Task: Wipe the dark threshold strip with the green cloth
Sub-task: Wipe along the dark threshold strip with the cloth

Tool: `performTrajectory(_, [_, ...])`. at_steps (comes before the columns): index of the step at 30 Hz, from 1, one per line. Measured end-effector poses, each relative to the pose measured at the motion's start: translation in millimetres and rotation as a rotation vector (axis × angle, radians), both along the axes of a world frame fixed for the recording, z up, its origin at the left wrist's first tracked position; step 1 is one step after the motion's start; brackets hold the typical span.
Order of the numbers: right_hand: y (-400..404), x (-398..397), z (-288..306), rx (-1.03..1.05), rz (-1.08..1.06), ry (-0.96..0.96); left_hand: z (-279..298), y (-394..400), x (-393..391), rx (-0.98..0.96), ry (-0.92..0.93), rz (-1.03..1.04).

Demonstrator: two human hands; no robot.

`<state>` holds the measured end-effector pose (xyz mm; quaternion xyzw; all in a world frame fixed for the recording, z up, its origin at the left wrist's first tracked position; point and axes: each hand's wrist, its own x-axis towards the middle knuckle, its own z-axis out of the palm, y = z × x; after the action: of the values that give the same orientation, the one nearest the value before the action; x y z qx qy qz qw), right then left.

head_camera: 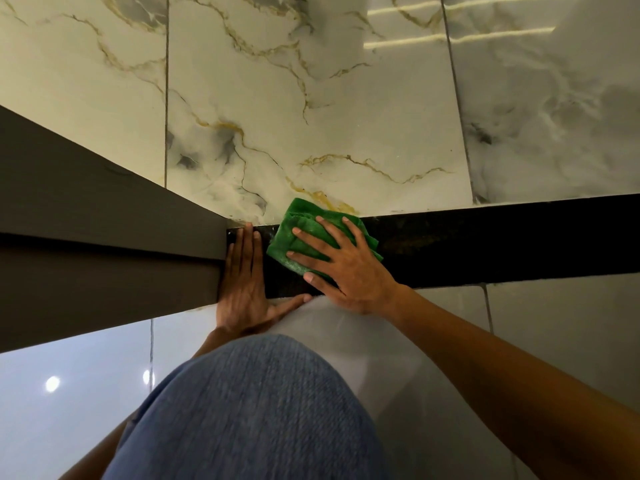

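**Desk:** What is shown, and why are the hands set that way?

**Caption writer:** The green cloth (313, 237), folded into a pad, is pinned flat on the dark threshold strip (485, 237) beneath the right hand (341, 263). The fingers (332, 230) are spread wide and nothing is gripped; pressure is apparently being spread across the pad. The left hand (244, 278) is laid flat and open just beside it, fingers together, its outer edge against the grey door frame (114, 244), its thumb stretched along the strip's near edge. It is judged to be a brace for the crouched body, whose denim-clad knee (256, 410) is seen below both hands.

**Desk:** How much room is left for the stroke?

**Caption writer:** Little is offered on the left: the left hand and the frame close that end off. A long, unobstructed run of strip is left open beyond the right hand. The cloth's far corner is lapped over onto the marble-patterned tile (311, 116), while plain grey tile (554, 323) borders the strip beneath the right wrist. Pale specks are visible on the strip between the hands.
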<state>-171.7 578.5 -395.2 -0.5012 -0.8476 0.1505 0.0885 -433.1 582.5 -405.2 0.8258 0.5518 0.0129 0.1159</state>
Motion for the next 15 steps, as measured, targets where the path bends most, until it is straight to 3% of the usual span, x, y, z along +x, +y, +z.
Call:
performTrajectory(8, [-10, 16, -2, 0.012, 0.047, 0.014, 4, 1, -1, -0.018, 0.029, -0.04])
performTrajectory(15, [-28, 27, -11, 0.041, -0.057, 0.024, 5, 1, 1, -0.057, 0.032, -0.024])
